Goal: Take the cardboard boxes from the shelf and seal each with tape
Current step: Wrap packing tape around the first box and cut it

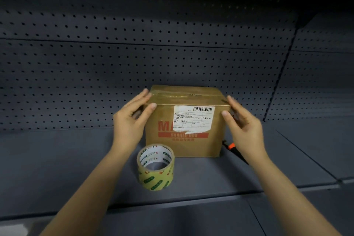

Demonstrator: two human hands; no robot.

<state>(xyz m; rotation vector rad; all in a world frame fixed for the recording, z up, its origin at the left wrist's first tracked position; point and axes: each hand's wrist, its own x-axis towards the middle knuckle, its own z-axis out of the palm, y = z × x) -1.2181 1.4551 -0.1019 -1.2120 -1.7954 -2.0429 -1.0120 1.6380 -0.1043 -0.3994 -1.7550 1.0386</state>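
I see the cardboard box [191,143] standing on the dark grey shelf [67,159], against the perforated back panel [95,63], its white shipping label [193,119] facing me. My left hand [132,119] lies flat along the box's left side, fingers nearly straight and thumb on the upper front corner. My right hand [242,120] mirrors it at the right edge – both spread wide, clasping nothing. A tape roll [156,166] stands just in front of the box; an orange-and-black tool [231,146] lies partly hidden behind my right wrist.
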